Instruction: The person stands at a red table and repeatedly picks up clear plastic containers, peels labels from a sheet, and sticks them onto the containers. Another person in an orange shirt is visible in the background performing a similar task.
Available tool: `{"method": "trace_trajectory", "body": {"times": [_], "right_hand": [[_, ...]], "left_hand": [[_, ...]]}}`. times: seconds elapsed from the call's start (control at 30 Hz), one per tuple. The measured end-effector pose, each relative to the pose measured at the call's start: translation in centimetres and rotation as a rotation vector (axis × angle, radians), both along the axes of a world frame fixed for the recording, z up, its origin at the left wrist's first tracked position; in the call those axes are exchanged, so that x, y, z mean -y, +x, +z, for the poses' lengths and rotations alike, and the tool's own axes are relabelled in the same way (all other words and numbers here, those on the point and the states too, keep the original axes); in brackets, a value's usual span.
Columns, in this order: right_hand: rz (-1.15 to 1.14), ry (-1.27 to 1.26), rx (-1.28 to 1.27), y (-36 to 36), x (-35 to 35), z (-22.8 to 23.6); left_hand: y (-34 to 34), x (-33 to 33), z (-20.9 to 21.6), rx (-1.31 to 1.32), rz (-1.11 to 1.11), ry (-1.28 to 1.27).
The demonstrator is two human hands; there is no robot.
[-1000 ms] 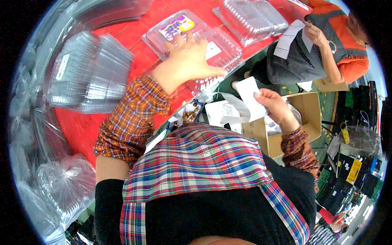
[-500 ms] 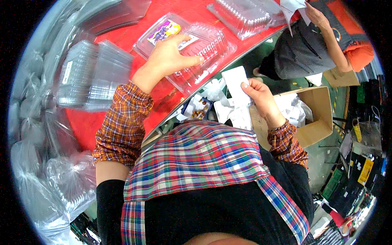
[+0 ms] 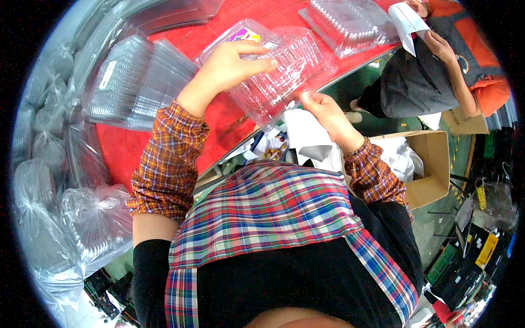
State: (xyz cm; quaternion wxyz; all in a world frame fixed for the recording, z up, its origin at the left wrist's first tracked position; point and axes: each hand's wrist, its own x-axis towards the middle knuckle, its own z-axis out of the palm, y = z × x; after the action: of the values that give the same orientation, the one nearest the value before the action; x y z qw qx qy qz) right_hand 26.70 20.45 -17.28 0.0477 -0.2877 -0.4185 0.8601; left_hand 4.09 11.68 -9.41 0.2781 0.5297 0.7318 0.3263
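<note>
A clear plastic clamshell container (image 3: 284,71) with a colourful label (image 3: 244,35) lies on the red table in front of me. My left hand (image 3: 227,68) rests over its left part, fingers stretched out and thumb apart, partly covering the label. At the container's near right edge, my right hand (image 3: 331,117) is closed in a pinch. What sits between its fingertips is too small to make out. White backing paper (image 3: 306,131) curls just below that hand; whether the hand still holds it is unclear.
Nested clear containers (image 3: 136,82) stand at left beside plastic-wrapped bundles (image 3: 41,218). Another clear container (image 3: 350,27) lies farther right on the red table (image 3: 117,158). A cardboard box (image 3: 432,164) holds white paper. At upper right, a person's hand (image 3: 440,46) holds a white sheet.
My right hand has moved up and left to the container's edge, and the white paper has dropped and curled below it. My left hand has stayed over the container.
</note>
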Motion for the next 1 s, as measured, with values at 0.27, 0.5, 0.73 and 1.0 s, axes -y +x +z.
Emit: {"method": "trace_trajectory", "body": {"times": [0.27, 0.5, 0.73, 1.0], "right_hand": [[0.057, -0.012, 0.103, -0.5, 1.2, -2.3], [0.169, 0.168, 0.145, -0.3, 2.3, -4.7], [0.197, 0.363, 0.115, 0.8, 1.0, -0.5], [-0.318, 0.530, -0.111, -0.9, 1.7, 5.8]], "left_hand": [[-4.3, 7.8, 18.1, -0.677, 0.254, 0.453], [-9.7, 15.7, 23.3, -1.182, 0.350, 0.372], [-13.2, 17.4, 12.2, -0.889, 0.491, -0.129], [5.4, 8.6, 6.0, 0.210, 0.038, 0.039]]}}
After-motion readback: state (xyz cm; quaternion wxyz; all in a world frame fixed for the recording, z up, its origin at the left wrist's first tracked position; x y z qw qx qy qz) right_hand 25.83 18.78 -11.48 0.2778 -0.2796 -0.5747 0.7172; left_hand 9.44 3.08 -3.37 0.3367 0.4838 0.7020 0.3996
